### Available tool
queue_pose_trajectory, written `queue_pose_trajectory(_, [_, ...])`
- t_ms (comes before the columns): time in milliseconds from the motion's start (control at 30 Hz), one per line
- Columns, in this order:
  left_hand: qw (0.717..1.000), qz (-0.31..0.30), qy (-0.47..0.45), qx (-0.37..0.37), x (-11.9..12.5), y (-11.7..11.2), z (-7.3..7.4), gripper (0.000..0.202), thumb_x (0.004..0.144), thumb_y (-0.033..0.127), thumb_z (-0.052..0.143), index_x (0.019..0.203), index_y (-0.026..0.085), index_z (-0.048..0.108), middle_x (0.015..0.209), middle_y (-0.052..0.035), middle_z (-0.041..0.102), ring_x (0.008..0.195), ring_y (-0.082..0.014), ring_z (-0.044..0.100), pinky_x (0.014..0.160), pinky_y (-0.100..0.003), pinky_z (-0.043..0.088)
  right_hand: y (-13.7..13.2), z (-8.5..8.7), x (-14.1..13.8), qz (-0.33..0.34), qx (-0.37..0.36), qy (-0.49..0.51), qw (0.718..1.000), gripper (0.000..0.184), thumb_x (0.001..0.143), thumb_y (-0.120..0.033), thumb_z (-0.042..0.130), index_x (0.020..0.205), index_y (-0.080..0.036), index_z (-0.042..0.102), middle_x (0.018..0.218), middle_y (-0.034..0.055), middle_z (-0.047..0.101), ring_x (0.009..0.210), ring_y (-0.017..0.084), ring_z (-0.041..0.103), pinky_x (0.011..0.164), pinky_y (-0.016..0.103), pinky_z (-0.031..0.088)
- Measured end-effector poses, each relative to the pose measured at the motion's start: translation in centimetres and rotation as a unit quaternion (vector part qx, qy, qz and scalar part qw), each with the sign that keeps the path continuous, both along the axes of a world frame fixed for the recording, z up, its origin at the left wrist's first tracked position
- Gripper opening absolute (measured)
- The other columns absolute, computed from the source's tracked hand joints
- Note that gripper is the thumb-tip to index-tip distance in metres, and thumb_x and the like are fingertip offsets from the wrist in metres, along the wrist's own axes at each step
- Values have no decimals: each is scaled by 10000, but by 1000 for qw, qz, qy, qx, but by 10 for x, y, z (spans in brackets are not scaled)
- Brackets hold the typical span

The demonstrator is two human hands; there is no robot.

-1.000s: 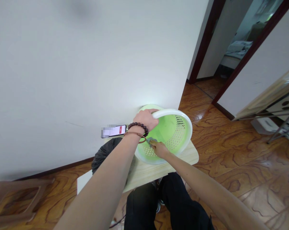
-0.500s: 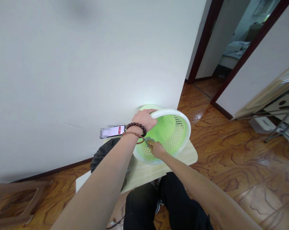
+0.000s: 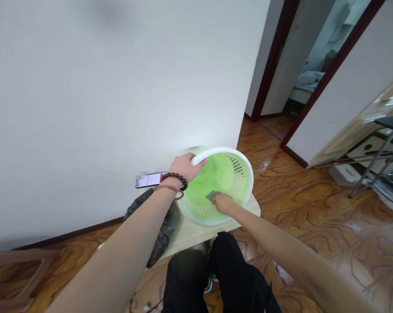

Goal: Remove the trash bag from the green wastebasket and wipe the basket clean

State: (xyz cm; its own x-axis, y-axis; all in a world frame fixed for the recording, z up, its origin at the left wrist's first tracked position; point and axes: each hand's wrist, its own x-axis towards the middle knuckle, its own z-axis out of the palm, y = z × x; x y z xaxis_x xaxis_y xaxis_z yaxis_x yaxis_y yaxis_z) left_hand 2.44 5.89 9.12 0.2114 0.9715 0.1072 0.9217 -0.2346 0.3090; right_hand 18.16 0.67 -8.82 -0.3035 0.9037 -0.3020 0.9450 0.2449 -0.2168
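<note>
A green plastic basket point(image 3: 248, 170) with a white rim and perforated sides stands tilted on a small light-wood table point(image 3: 190, 237). My left hand point(image 3: 187, 167), with a beaded bracelet at its wrist, is closed around the basket's rim at the upper left. Inside the basket, my right hand point(image 3: 224, 203) is closed on a small grey-blue cloth point(image 3: 212, 196), which lies against the green inner surface. The ends of the right-hand fingers are partly hidden by the cloth and hand.
Left of the basket, a phone point(image 3: 149, 179) and a black plastic bag point(image 3: 166, 228) lie on the table. The white wall point(image 3: 118, 108) rises right behind. A brown plastic stool point(image 3: 30, 278) stands on the floor at left, and a doorway point(image 3: 291, 65) opens at right.
The basket has turned and tipped a little toward me, with my left hand still on its rim. My right hand has shifted the cloth slightly right across the inside.
</note>
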Motion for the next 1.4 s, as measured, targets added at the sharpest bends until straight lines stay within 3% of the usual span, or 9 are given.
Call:
queue_pose_trajectory(300, [1000,-7,26,-4,3,-32,8,661,742,702,276,1022,202,607,878,-102,683,837,-252,629,715,-320,465,-37,16,12,17,1,-15,1000,312,816,-194,418,1007,-157,662,940,130,669,872,241,627,722,324,466])
queue_pose_trajectory(500, [999,-4,40,-9,9,-44,12,549,785,621,307,1176,305,527,938,-64,683,853,-227,633,747,-318,459,-47,16,15,9,1,-15,1000,315,801,-173,429,1016,-160,658,948,125,663,866,232,627,721,315,466])
queue_pose_trajectory(667, [997,12,73,11,10,-42,11,551,797,610,269,1117,274,566,893,-85,684,835,-247,634,716,-328,462,-45,16,20,2,17,-18,1000,330,786,-146,432,1037,-158,646,950,129,659,897,235,617,740,318,460])
queue_pose_trajectory(833, [997,37,71,16,10,-34,9,718,734,723,212,1041,214,615,873,-129,679,828,-284,631,692,-354,468,-41,15,19,9,5,-3,1000,309,821,-192,423,1026,-177,654,970,116,664,909,223,616,764,309,450])
queue_pose_trajectory(1000, [996,63,56,6,6,-29,7,780,682,771,260,1091,191,583,903,-138,673,873,-278,623,725,-346,467,-38,11,12,15,0,10,1000,313,845,-217,404,1036,-179,650,968,112,669,898,218,619,773,312,447])
queue_pose_trajectory(1200, [995,69,69,11,0,-30,9,642,783,650,239,1223,249,478,908,-139,660,861,-287,624,710,-370,461,-31,11,11,14,16,5,1000,312,864,-250,390,1003,-163,656,958,131,663,897,233,613,759,327,451])
queue_pose_trajectory(1400, [991,74,103,38,5,-32,11,524,823,564,241,1224,307,456,880,-131,654,811,-306,624,662,-400,455,-26,8,11,24,25,-4,999,329,869,-245,369,1002,-151,655,944,134,664,878,234,616,743,328,455])
